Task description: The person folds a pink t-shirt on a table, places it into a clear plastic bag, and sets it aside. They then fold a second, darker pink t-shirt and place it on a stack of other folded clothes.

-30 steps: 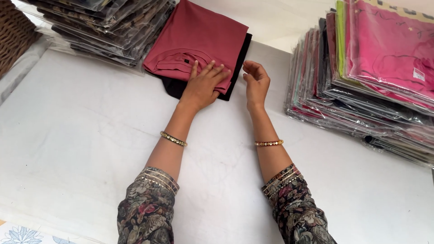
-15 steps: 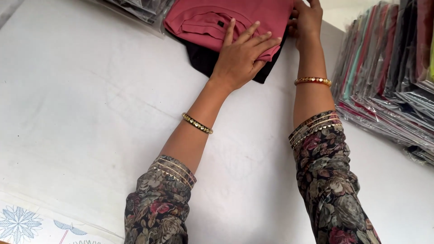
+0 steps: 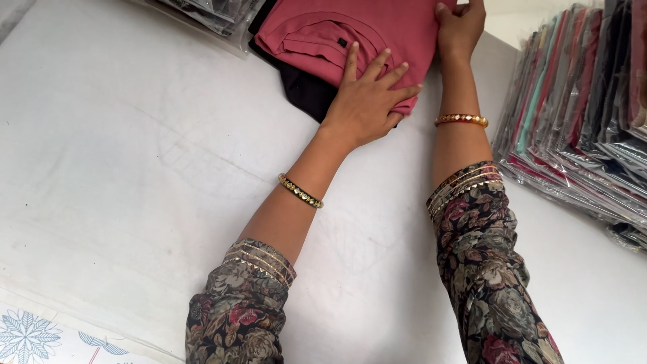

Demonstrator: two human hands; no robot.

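Folded pink shirt (image 3: 350, 27), flat, under hands.

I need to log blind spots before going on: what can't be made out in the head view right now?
- Pink folded garment: its far part is cut off by the top edge.
- Black garment: mostly hidden under the pink one.
- Right hand: fingertips at the top edge; grip unclear.
- Left hand: lies flat; what is under the palm is hidden.
- Stack of bagged clothes: cut off by the right edge.
- Bagged pile: cut off at the top.
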